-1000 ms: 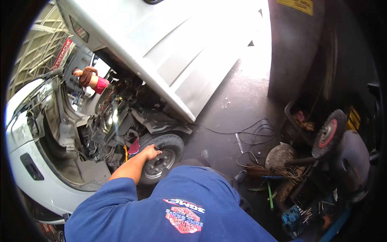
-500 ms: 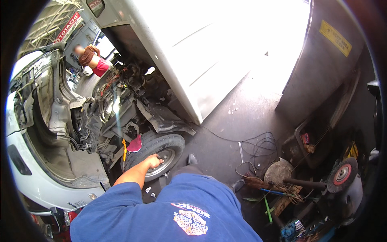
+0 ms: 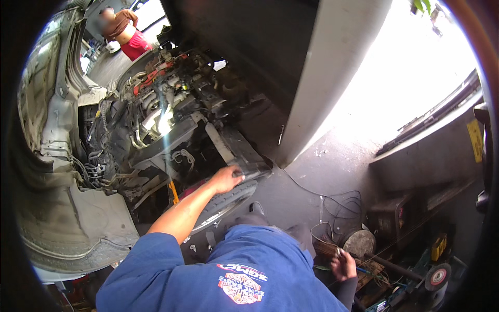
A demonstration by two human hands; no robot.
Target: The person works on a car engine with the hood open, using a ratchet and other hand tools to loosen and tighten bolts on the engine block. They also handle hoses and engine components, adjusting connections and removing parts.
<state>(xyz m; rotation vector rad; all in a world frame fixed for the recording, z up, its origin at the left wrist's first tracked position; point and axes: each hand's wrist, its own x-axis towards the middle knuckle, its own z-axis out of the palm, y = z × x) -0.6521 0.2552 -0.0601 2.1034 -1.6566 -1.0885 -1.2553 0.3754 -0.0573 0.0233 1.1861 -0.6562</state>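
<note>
My left hand (image 3: 227, 179) reaches over the tire (image 3: 223, 202), beside a dark flat panel (image 3: 249, 168) at the end of the open engine bay. Its fingers are curled round something dark that I cannot make out. Low on the right, my right hand (image 3: 343, 266) is closed round a small greyish thing, too small to name. Exposed engine parts (image 3: 156, 109) lie beyond my left arm. A yellow-orange strip (image 3: 173, 192) stands beside the tire, with a bit of red cloth (image 3: 191, 190) partly hidden by my forearm.
A pale upright panel edge (image 3: 332, 67) rises ahead. Black cable (image 3: 340, 203) loops over the floor. At the right lie a broom (image 3: 326, 248), a round metal disc (image 3: 359, 242) and a small wheel (image 3: 437, 276). Another person (image 3: 127, 32) stands far left.
My left hand has moved from the wheel's rim up to the dark panel above the tire. My right hand has come into view. The view has shifted toward the engine bay.
</note>
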